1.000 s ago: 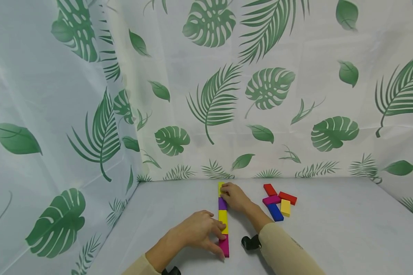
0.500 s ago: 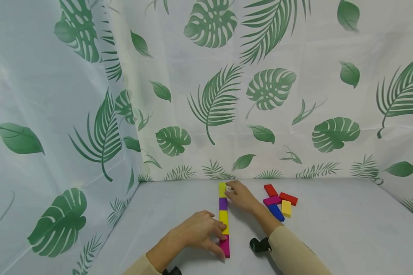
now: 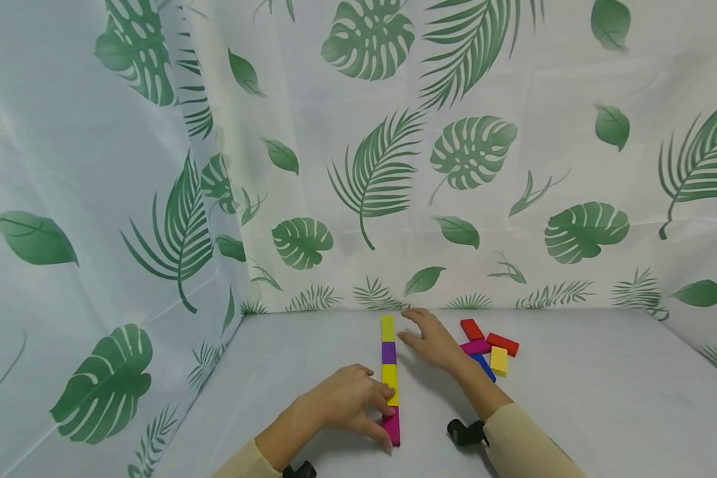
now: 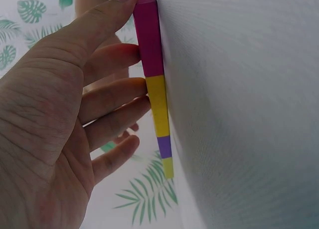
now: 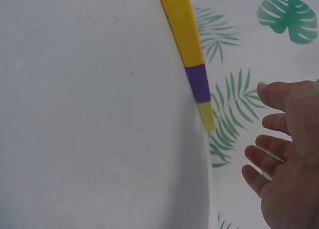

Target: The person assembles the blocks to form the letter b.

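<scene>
A straight row of flat blocks runs away from me on the white table: a magenta block nearest, then a yellow block, a purple block and a paler yellow block at the far end. From the left side my left hand rests its fairly straight fingertips on the magenta and nearer yellow blocks, thumb by the near end of the magenta one. My right hand hovers to the right of the row's far end, fingers spread and loosely bent, holding nothing. In the right wrist view a gap shows between its fingertips and the row.
Right of my right hand lies a loose group: two red blocks, one at the back, a magenta block, a pale yellow block and a blue block partly hidden by the forearm. A leaf-patterned curtain borders the table behind and at left.
My right hand has let go of the far yellow block and drawn back to the right, its fingers spreading. The left hand and the row of blocks stay in place.
</scene>
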Demonstrator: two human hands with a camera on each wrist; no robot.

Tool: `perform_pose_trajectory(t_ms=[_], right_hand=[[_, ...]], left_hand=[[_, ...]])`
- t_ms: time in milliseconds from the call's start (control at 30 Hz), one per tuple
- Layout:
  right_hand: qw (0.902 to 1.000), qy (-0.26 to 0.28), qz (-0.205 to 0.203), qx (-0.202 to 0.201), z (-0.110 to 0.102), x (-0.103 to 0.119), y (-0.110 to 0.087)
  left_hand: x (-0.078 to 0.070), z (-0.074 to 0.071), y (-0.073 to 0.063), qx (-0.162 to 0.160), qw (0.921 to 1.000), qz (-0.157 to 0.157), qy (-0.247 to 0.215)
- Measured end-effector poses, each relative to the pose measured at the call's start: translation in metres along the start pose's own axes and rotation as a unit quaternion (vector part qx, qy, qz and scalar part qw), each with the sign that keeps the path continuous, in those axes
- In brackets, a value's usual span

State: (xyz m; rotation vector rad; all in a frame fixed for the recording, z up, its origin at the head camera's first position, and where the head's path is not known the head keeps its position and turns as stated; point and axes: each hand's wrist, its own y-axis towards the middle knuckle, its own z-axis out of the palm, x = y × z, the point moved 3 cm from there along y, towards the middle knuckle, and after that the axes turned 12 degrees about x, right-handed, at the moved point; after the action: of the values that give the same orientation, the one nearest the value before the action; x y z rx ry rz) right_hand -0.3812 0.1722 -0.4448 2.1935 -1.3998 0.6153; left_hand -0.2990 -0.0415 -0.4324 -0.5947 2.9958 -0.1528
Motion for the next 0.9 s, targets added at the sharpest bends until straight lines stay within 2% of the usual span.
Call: perform_pose_trajectory(t_ms=[200,433,900], right_hand=[[0.9997,-0.006,0.021,0.012,-0.005,-0.004,-0.01],[0.9996,-0.017,0.019,0.014,-0.011,-0.009,-0.017],[0.9992,-0.025,0.03,-0.008,-0.029,-0.023,-0.023]], left_hand=[[0.001,0.001,0.001,0.005,0.9999,-0.005,-0.007],[0.001,0.001,0.002,0.011,0.9999,-0.008,-0.009],[0.001,0.0,0.003,0.023,0.9996,-0.015,-0.011]])
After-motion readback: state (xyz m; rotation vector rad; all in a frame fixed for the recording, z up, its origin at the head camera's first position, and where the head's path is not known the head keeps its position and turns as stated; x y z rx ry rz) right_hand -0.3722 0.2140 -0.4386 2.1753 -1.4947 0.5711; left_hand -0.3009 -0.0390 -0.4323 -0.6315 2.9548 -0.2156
